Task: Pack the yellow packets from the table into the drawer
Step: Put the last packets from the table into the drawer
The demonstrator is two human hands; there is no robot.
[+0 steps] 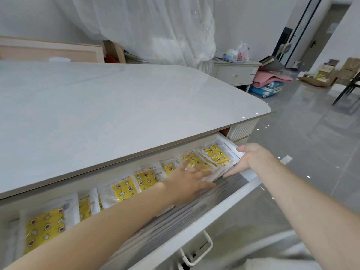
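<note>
The clear-edged yellow packets [124, 189] with star prints lie in an overlapping row inside the open white drawer [224, 208] under the glossy white table [116, 104]. Your left hand [187, 181] presses flat on them, fingers spread. Your right hand [246, 157] touches the row's right end with straight fingers.

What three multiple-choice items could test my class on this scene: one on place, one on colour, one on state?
1. Where are the yellow packets? A on the tabletop; B in the drawer; C on the floor.
2. What colour is the suitcase? A blue; B green; C black.
3. How is the left hand? A a fist; B flat, fingers straight; C gripping a cup.
Key: B, packets line the open drawer; A, its shell is blue; B, the fingers lie spread on packets.
</note>
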